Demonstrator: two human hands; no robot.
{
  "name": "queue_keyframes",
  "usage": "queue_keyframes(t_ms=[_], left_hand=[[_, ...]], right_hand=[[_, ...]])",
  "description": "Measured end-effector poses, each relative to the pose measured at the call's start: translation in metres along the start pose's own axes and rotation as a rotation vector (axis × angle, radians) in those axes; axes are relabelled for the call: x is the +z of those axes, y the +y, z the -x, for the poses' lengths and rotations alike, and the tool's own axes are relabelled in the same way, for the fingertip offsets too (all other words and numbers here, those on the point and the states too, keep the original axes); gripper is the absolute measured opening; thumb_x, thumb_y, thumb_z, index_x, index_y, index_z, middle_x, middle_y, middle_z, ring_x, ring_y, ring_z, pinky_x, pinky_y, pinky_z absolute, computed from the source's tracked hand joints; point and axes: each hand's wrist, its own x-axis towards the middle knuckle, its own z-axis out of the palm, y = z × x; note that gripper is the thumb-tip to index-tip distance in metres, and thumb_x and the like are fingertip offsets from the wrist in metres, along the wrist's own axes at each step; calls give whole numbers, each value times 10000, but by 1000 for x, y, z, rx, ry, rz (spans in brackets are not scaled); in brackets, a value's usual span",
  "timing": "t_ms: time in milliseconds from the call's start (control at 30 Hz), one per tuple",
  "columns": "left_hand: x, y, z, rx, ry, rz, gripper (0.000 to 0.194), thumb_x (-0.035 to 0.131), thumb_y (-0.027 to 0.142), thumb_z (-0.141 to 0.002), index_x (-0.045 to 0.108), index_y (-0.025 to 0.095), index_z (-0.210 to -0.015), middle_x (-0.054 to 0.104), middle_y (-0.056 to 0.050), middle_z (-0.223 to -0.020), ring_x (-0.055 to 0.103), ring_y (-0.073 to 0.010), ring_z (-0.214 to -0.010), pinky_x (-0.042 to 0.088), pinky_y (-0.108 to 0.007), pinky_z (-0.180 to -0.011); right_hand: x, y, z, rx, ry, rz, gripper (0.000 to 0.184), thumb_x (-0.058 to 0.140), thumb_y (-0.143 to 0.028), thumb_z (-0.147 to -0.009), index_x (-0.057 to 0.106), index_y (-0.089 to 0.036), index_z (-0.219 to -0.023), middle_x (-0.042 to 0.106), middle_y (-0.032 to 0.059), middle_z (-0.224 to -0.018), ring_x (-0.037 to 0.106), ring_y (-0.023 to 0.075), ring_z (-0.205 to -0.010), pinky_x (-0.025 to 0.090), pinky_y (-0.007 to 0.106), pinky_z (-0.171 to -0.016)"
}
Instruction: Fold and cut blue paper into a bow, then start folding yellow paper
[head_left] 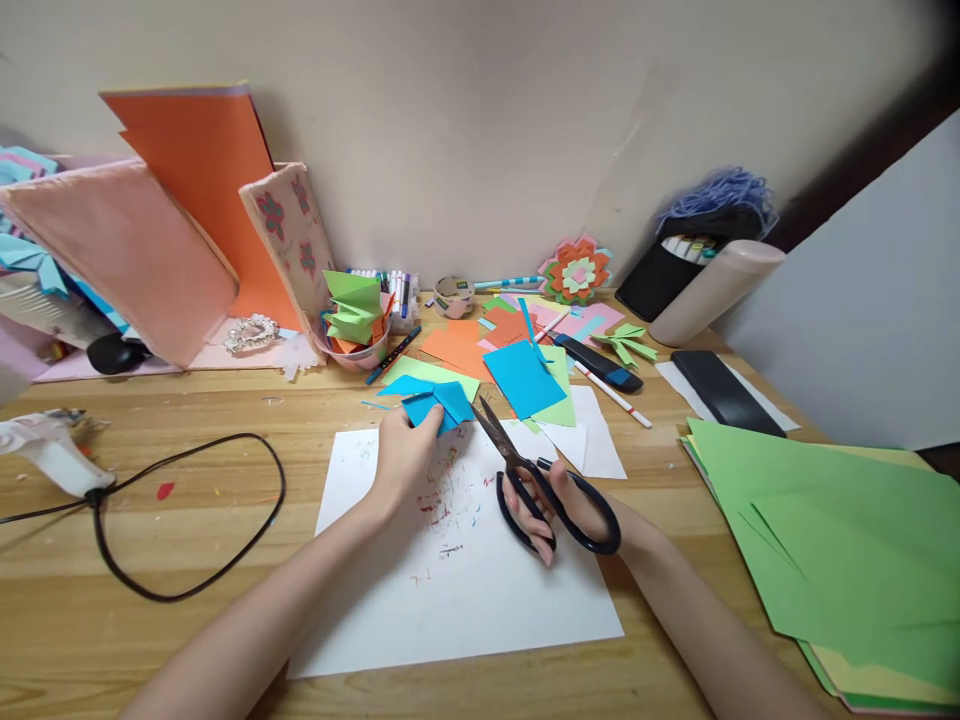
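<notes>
Bare forearms [262, 620] in from bottom edge; blue folded paper [452, 399] mid-frame, left hand [401, 455] pinching it; right hand [581, 505] curled through handles, scissors [511, 457] slightly open beside it; white sheet [457, 630] lower centre; green sheets [862, 540] lower right.

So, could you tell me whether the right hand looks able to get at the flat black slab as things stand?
Probably, but not freely: the right hand has the scissors, which would likely need putting down. Only bare tabletop seems to separate it from the flat black slab.
</notes>
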Motion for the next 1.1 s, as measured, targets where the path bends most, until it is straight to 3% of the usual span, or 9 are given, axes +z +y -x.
queue_keyframes(t_ms=[133, 433, 600, 767, 833, 933, 1100], left_hand=[[-9, 14, -4, -36, 13, -69, 345, 529, 261, -656, 245, 208, -467, 233, 65, -443, 218, -67, -437, 163, -222, -426], [-12, 16, -3, -112, -65, 102, 297, 546, 267, -625, 300, 208, -470, 255, 66, -433, 215, -66, -424, 150, -223, -410], [-10, 21, 2, -159, -136, 157, 258, 552, 259, -621, 352, 202, -470, 295, 66, -406, 242, -66, -392, 166, -224, -401], [-5, 27, 4, -207, -252, 327, 309, 536, 269, -661, 273, 214, -509, 219, 83, -457, 188, -52, -403, 166, -207, -396], [-4, 27, 4, -178, -262, 362, 342, 531, 303, -699, 251, 214, -524, 202, 82, -477, 185, -51, -416, 169, -201, -396], [-4, 21, 4, -53, -176, 288, 381, 540, 390, -750, 279, 206, -542, 238, 76, -478, 243, -58, -426, 199, -202, -407], [-3, 14, 3, 69, -99, 322, 409, 538, 488, -774, 310, 202, -590, 270, 73, -511, 258, -61, -441, 208, -203, -414]], right_hand=[[1, -2, 3, 48, -31, 64, 743, 250, -830, -661, 492, -141, -804, 420, -66, -488, 511, 96, -369, 375, 186, -374], [10, -1, 1, 40, -8, 136, 678, 300, -793, -697, 484, -150, -805, 413, -73, -499, 500, 86, -353, 349, 173, -350], [12, -5, 1, 41, 11, 191, 655, 286, -776, -725, 470, -153, -813, 412, -73, -497, 506, 90, -360, 338, 174, -356], [16, -5, -1, 0, 78, 225, 610, 297, -747, -756, 463, -162, -807, 413, -76, -488, 482, 81, -356, 334, 173, -367], [16, -4, -2, -6, 97, 218, 607, 312, -751, -748, 461, -166, -811, 419, -74, -497, 467, 77, -360, 349, 179, -371], [16, -4, -3, -37, 89, 174, 644, 308, -780, -716, 463, -165, -829, 432, -66, -519, 466, 78, -381, 369, 190, -389], [16, -6, -8, 11, -50, -78, 788, 219, -887, -569, 462, -165, -770, 412, -73, -459, 465, 99, -340, 372, 210, -357]])
